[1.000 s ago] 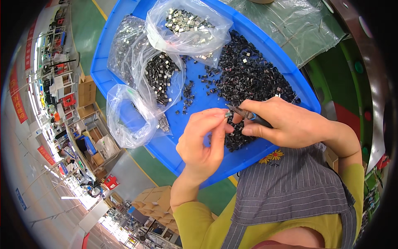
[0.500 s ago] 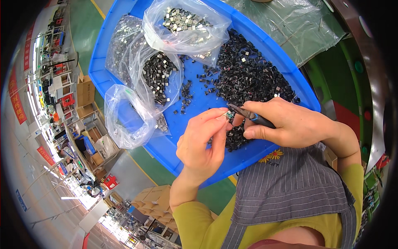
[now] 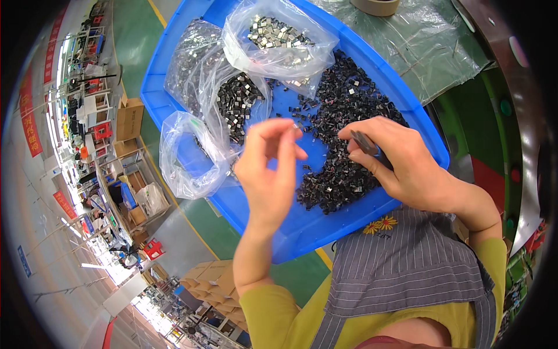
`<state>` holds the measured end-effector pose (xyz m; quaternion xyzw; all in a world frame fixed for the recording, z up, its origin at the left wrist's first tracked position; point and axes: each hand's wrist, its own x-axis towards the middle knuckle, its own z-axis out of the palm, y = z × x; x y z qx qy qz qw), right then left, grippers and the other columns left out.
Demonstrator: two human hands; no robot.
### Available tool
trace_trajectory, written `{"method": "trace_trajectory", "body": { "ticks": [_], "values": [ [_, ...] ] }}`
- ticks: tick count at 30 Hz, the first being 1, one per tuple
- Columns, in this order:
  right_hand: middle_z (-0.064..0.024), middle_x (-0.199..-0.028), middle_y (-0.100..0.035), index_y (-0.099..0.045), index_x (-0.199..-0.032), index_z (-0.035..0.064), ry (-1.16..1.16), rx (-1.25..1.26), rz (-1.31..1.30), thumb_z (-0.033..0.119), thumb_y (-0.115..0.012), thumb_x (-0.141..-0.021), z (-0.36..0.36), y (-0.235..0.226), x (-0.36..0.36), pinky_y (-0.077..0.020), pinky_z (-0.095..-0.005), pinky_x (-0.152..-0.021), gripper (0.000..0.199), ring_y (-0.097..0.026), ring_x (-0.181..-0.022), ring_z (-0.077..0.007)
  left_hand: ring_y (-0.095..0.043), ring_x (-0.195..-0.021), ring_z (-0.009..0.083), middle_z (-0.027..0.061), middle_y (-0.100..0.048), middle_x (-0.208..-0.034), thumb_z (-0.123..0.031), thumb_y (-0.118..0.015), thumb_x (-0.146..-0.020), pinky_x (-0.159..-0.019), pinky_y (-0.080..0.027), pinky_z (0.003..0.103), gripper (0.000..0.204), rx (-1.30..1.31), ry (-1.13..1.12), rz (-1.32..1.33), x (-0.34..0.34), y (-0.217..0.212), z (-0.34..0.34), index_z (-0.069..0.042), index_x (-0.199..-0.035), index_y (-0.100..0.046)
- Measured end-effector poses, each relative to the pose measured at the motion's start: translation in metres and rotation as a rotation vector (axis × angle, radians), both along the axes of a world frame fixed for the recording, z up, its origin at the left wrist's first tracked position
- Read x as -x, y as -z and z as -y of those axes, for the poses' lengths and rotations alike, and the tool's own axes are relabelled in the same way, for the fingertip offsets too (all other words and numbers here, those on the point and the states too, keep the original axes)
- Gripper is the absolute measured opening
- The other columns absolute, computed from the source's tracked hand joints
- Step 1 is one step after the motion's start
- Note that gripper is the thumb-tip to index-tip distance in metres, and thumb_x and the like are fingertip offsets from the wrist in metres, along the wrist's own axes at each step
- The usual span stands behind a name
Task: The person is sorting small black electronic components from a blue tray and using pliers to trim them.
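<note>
Our left hand [image 3: 268,177] pinches a small part [image 3: 296,125]; our right hand [image 3: 404,160] curls closed around pliers [image 3: 365,142], whose tips we should angle clear of skin.

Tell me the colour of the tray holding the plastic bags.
The tray is bright blue, showing best in the head view.

Pale characters [image 3: 28,128] on red banner [image 3: 32,137], small lettering [image 3: 383,235] on apron [image 3: 407,273]

left grip [image 3: 266,174]: raised, thumb and index fingertips pinched together | right grip [image 3: 404,163]: fingers curled inward, thumb opposing | 2 arms [image 3: 256,247]: bent, grips apart
</note>
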<state>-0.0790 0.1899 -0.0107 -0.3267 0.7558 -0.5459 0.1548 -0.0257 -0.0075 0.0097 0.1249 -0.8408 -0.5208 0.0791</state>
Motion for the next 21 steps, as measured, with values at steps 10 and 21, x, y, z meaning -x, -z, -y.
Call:
{"method": "trace_trajectory", "body": {
  "ticks": [10, 21],
  "values": [
    [-0.0135, -0.101, -0.057, -0.052, -0.11, 0.0005, -0.013, -0.056, -0.233, 0.002, -0.072, -0.072, -0.013, 0.007, -0.008, -0.0451, -0.0396, -0.083, 0.043, -0.056, -0.095, -0.0314, -0.069, -0.071, 0.0211, 0.0129, -0.068, -0.092, -0.005, -0.054, -0.091, -0.058, -0.051, 0.032, 0.015, 0.535, -0.078, -0.08, 0.07, -0.018, 0.04, -0.002, -0.105, -0.058],
    [-0.0113, -0.096, -0.057, -0.052, -0.103, 0.0035, -0.1, 0.02, -0.122, 0.005, -0.071, -0.076, -0.016, 0.001, -0.004, -0.0441, -0.0397, -0.081, 0.032, -0.055, -0.092, -0.0307, -0.065, -0.069, 0.0358, 0.0172, -0.057, -0.094, -0.003, -0.056, -0.082, -0.057, -0.053, 0.047, 0.014, 1.288, -0.002, 0.223, 0.035, 0.066, 0.07, -0.003, -0.094, -0.048]
  ]
}}
